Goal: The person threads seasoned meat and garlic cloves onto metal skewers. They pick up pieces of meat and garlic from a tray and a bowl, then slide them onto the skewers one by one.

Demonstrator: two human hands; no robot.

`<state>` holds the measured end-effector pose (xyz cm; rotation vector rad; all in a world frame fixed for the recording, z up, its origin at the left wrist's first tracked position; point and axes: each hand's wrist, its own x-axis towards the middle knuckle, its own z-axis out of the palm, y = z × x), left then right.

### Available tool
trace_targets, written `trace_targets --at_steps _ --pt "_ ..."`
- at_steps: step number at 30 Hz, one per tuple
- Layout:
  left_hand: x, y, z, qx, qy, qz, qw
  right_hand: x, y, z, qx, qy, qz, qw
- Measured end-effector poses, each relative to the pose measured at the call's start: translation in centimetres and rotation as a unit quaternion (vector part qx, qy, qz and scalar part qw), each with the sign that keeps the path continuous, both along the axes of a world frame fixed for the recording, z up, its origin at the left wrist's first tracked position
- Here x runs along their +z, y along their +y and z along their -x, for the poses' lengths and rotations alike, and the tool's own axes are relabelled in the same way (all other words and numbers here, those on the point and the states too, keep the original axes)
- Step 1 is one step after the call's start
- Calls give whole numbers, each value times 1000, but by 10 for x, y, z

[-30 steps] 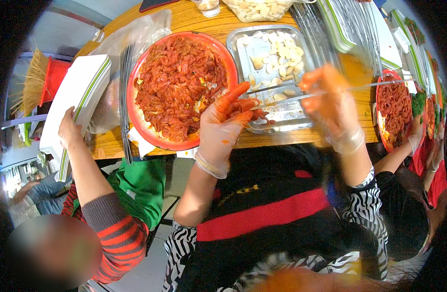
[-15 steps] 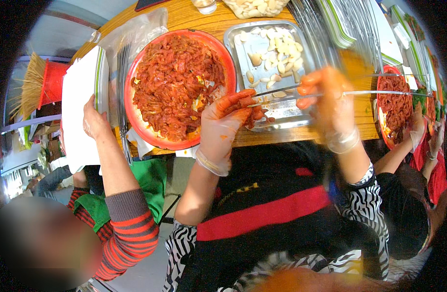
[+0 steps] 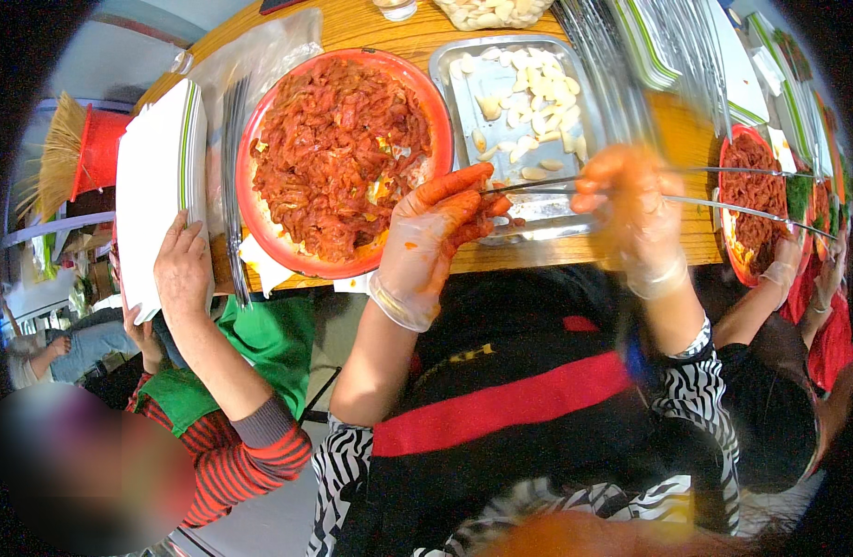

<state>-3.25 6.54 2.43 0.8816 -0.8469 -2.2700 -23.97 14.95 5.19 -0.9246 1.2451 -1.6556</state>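
My left hand point(image 3: 431, 237), in a clear plastic glove stained orange-red, is closed in a pinch on a piece of marinated meat point(image 3: 501, 219) at the tips of thin metal skewers. My right hand point(image 3: 635, 209), also gloved and blurred by motion, grips the metal skewers point(image 3: 737, 209), whose far ends spread out to the right. Just left of my left hand lies a round red-rimmed tray point(image 3: 448, 121) heaped with red marinated meat strips point(image 3: 343, 158). Behind both hands is a rectangular metal tray point(image 3: 459, 116) with pale garlic cloves point(image 3: 542, 97).
Bundles of metal skewers lie at the back right point(image 3: 612, 93) and left of the meat point(image 3: 231, 186). At the left a co-worker's hand point(image 3: 183, 269) rests on a white stack point(image 3: 157, 195) with green edging. Another person's hand point(image 3: 784, 260) is by a second meat tray point(image 3: 751, 195).
The skewers' right ends have spread apart and dipped. My right hand has shifted slightly down; my left still pinches. The co-worker's hand at the left has moved down along the white stack.
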Motion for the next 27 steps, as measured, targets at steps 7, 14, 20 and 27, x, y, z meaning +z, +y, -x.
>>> trace_targets --at_steps 7,14,20,27 --pt "-4 -7 -6 38 -2 -24 999 2 6 10 15 14 40 999" --pt "-7 -9 -5 26 -7 -22 999 11 -2 -4 126 53 11 990" --pt "-2 -7 -4 14 -27 -30 999 -3 -1 -6 93 24 -35 995" --pt "-5 -4 -1 10 -44 -3 999 -14 -3 -4 -12 -88 -54 995"
